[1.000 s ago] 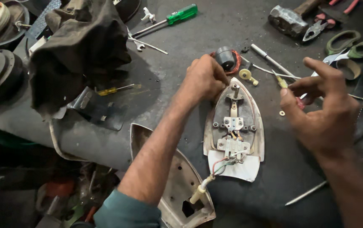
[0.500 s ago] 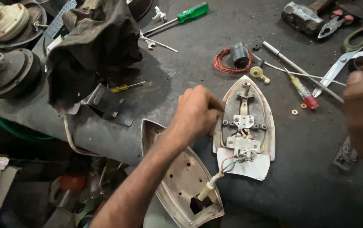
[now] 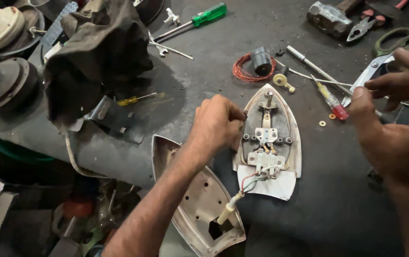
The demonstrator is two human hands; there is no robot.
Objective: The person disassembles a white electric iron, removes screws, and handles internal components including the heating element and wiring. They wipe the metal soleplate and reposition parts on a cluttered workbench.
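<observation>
Two hands: both work about the opened iron base (image 3: 268, 138) on the dark, gritty bench (image 3: 204, 71).
Iron base: pointed, flat metal, pale terminal block and wires exposed — it lies mid-bench.
Left hand (image 3: 216, 123): fingers curled, pressing the base's left edge; nothing is held.
Right hand (image 3: 394, 123): raised right of the base, fingers loosely bent, empty.
Cover (image 3: 197, 200): shiny, holed shell, just left of the base.
Beyond the base's tip: copper wire coil (image 3: 247, 71), red-tipped tester screwdriver (image 3: 330, 97) — green-handled screwdriver (image 3: 199, 18) farther off.
</observation>
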